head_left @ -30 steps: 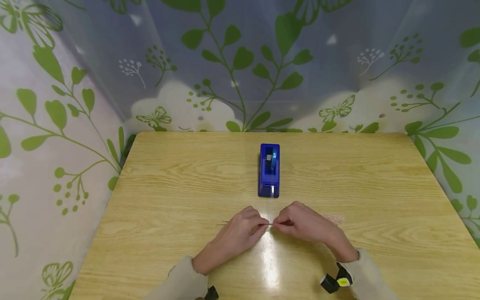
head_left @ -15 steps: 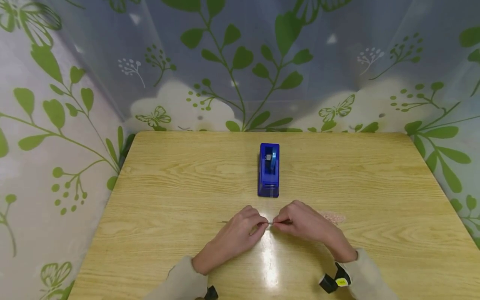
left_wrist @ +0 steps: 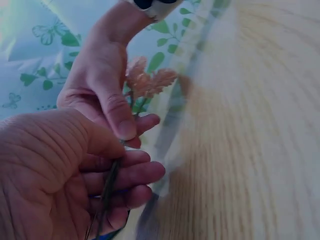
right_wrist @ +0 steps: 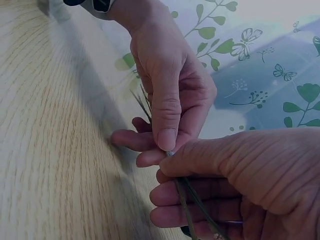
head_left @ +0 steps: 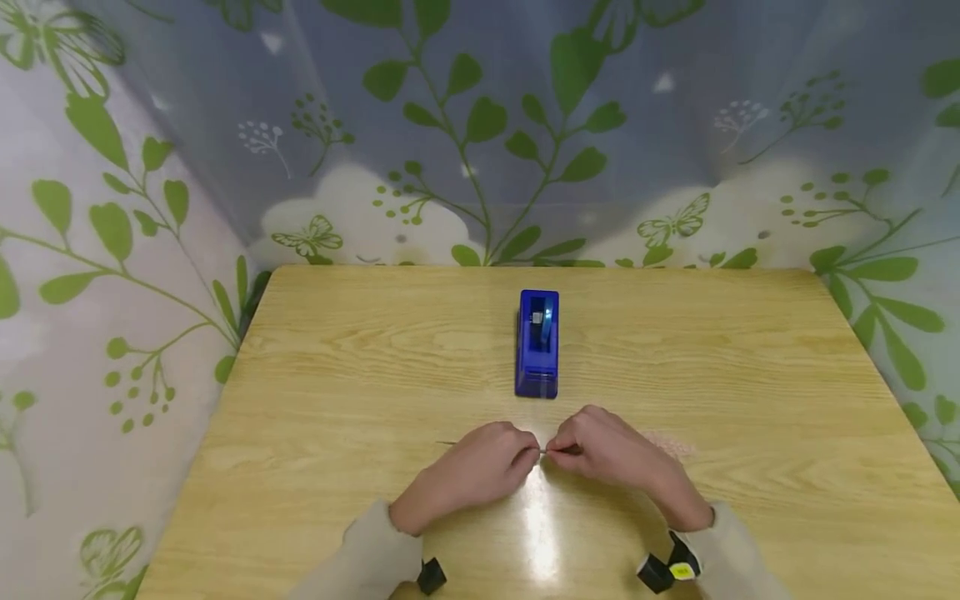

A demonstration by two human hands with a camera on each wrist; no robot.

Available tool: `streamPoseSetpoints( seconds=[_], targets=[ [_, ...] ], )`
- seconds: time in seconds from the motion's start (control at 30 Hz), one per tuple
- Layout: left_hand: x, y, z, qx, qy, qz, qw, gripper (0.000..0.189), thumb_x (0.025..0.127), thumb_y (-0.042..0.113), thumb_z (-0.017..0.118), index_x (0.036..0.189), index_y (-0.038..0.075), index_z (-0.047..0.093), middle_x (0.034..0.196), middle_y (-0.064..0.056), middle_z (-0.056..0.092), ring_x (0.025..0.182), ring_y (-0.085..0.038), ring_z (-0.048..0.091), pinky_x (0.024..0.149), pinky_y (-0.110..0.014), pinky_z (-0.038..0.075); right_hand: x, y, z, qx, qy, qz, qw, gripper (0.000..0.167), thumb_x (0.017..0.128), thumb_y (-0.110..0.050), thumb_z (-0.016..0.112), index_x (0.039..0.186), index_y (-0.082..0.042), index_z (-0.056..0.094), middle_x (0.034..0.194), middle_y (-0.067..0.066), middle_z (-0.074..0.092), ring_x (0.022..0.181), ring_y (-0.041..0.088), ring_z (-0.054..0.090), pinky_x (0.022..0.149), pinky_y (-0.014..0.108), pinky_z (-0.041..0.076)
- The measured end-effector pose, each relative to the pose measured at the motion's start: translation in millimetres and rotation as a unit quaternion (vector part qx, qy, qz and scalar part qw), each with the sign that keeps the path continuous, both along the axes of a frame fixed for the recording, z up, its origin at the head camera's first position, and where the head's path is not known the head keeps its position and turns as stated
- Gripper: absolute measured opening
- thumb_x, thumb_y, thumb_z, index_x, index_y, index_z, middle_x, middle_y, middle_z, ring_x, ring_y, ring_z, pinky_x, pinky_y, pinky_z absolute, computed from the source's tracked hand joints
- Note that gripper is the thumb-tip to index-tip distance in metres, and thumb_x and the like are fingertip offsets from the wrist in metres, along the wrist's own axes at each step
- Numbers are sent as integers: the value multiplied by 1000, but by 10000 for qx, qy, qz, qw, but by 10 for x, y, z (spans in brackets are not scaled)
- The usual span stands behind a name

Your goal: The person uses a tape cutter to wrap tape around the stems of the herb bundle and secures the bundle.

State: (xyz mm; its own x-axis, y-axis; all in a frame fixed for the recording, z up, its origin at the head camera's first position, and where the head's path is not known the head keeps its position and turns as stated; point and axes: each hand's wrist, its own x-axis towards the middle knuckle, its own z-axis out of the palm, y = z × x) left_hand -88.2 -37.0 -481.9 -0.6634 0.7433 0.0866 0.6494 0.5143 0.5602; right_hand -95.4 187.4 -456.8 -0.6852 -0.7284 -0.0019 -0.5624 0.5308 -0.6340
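Observation:
A pair of thin dark stems point(left_wrist: 107, 190) runs through both hands, topped by pink petal-shaped pieces point(left_wrist: 148, 81) that look beaded. My left hand point(head_left: 483, 467) pinches the stems between thumb and index finger, and their loose ends point(right_wrist: 141, 102) stick out past its other fingers. Just to its right, my right hand point(head_left: 611, 450) pinches the same stems close below the pink pieces. The fingertips of the two hands nearly meet, with a short length of stem showing between them. In the head view, the pink pieces are partly hidden behind the right hand.
A blue tape dispenser point(head_left: 537, 383) stands on the wooden table point(head_left: 337, 367), straight ahead of the hands. Behind the table hangs a cloth point(head_left: 420, 229) printed with green leaves and butterflies. Black wrist cameras sit at both sleeves.
My left hand has rolled over slightly at the stems, its thumb and index finger drawing closer together. My right hand keeps its pinch almost in the same place.

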Motion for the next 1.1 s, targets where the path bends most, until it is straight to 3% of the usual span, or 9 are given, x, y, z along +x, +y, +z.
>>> streamPoseSetpoints(
  seconds=[0.1, 0.2, 0.4, 0.5, 0.73, 0.9, 1.1],
  targets=[
    [-45, -5, 0, 91, -153, -232, 9996, 33, 106, 11, 56, 73, 18, 58, 62, 12, 42, 61, -3, 40, 65, -18, 38, -8, 6, -2, -19, -171, -22, 9998, 20, 93, -2, 73, 76, -13, 73, 63, -17, 46, 57, -6, 37, 52, 14, 32],
    [-50, -26, -28, 243, -62, -421, 9988, 37, 105, 10, 58, 70, 18, 52, 62, 12, 41, 61, -3, 38, 67, -18, 37, 4, 9, -30, -121, -623, -4, 9980, 17, 97, -3, 68, 82, -9, 75, 65, -16, 49, 57, -5, 40, 53, 16, 35],
    [-34, -40, -39, 202, 549, -529, 9969, 28, 103, 8, 63, 76, 14, 60, 70, 8, 50, 68, -6, 46, 67, -18, 40, 21, 15, -56, -129, -1619, 145, 9866, 32, 108, -7, 50, 81, -6, 65, 63, -4, 61, 54, 5, 58, 55, 21, 50],
    [-20, -39, -39, 146, 838, -478, 9952, 28, 103, 7, 62, 76, 14, 60, 71, 7, 53, 70, -8, 49, 66, -18, 41, 22, 25, -49, -82, -1720, 166, 9849, 32, 109, -7, 48, 82, -6, 64, 63, 1, 64, 55, 9, 61, 57, 22, 52],
    [-12, -39, -50, 48, 1034, -429, 9937, 26, 101, 5, 61, 76, 14, 62, 70, 7, 54, 70, -9, 50, 65, -17, 40, -6, 16, -49, -31, -1361, 260, 9903, 32, 108, -7, 50, 78, -8, 63, 60, -5, 57, 55, -1, 50, 56, 20, 45],
    [-10, -38, -59, 127, 1111, -428, 9928, 27, 100, 3, 61, 75, 14, 61, 69, 7, 51, 69, -9, 48, 65, -18, 39, -3, 23, -31, -186, -1667, -37, 9858, 31, 108, -9, 51, 82, -6, 67, 64, -11, 51, 57, 0, 46, 57, 21, 41],
    [-4, -32, -38, 78, 1033, -363, 9940, 23, 102, 6, 62, 81, 13, 68, 71, 6, 57, 70, -8, 51, 67, -18, 41, 11, 26, -5, -225, -2070, -294, 9776, 30, 108, -9, 50, 89, -4, 72, 69, -4, 56, 61, 3, 46, 59, 21, 39]
  ],
)
